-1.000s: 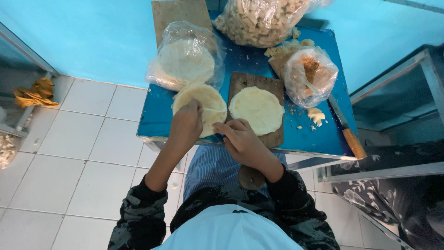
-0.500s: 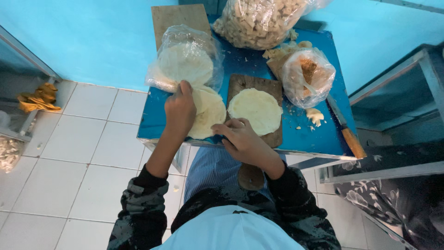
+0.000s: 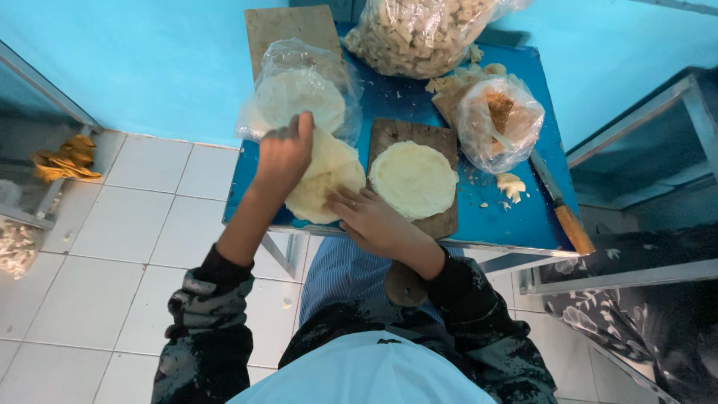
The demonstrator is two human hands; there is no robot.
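Your left hand (image 3: 284, 153) pinched the soft, floppy dough round (image 3: 325, 179) at its 12 o'clock edge; your right hand (image 3: 370, 217) pressed fingers flat at 4 o'clock.

Three clear plastic bags on the blue table (image 3: 516, 217): flat rounds (image 3: 299, 93), pale chunks (image 3: 422, 34), crumbs (image 3: 499, 120).

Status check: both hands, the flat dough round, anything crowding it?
Left hand lifting the far edge of the dough round. Right hand pressing its near edge down. Second round on wooden board close beside; bagged rounds just behind.
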